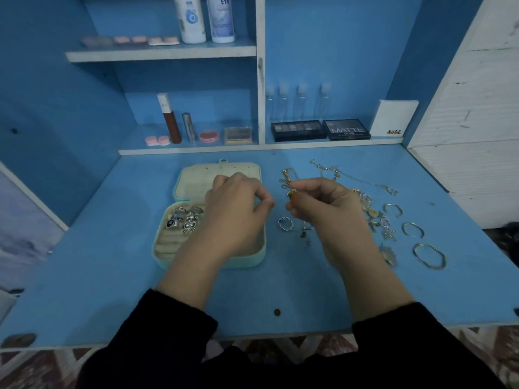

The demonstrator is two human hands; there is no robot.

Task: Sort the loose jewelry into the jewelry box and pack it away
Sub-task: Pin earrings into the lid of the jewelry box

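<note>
A mint jewelry box [168, 248] lies open on the blue desk, lid back, with several silver rings [184, 219] tucked in its cream roll slots. My left hand [236, 209] hovers over the box's right half, fingers curled, thumb and forefinger close together; I see nothing in it. My right hand [323, 209] pinches a gold ring with an oval stone [291, 194] just right of the box. Loose pieces lie around: a twisted silver ring [285, 223], a gold chain [288, 175], a heap of charms [379, 217] and gold bangles [429, 256].
Shelves behind the desk hold lipsticks [172, 119], compacts, eyeshadow palettes [299, 130], small clear bottles [300, 102] and two tall white bottles [206, 18]. A thin chain [365, 179] trails at the back right. The desk's front edge runs just above my black sleeves.
</note>
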